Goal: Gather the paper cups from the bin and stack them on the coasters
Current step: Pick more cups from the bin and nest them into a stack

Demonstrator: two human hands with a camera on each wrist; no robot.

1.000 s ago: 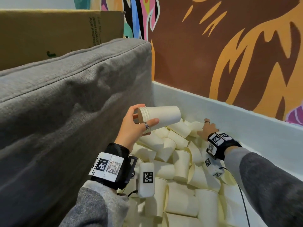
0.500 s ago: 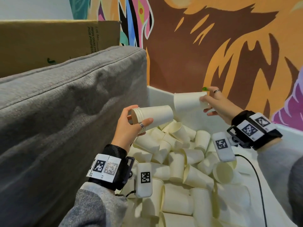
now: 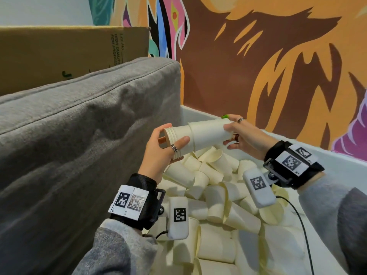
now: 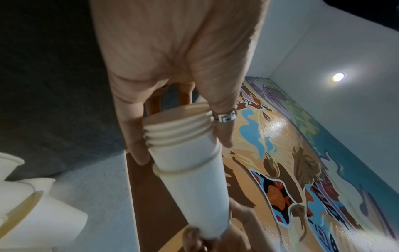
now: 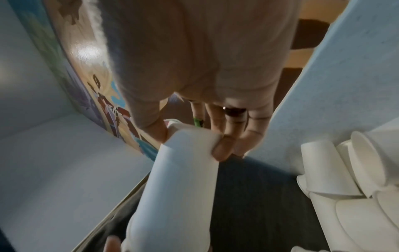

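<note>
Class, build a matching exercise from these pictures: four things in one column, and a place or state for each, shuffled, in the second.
1. left hand
2. right hand
3. loose paper cups
4. grey cushion

a. piled in the white bin
b. slides a single cup over the stack's base
c. stands left of the bin
d. holds the nested stack at its rims

Pairs: 1-d, 2-b, 3-a, 4-c

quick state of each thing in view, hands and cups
left hand: grips the nested stack at its rims
nested stack: held sideways above the bin
single cup: partly slid over the stack
right hand: holds the single cup's base
loose cups: jumbled in the bin
</note>
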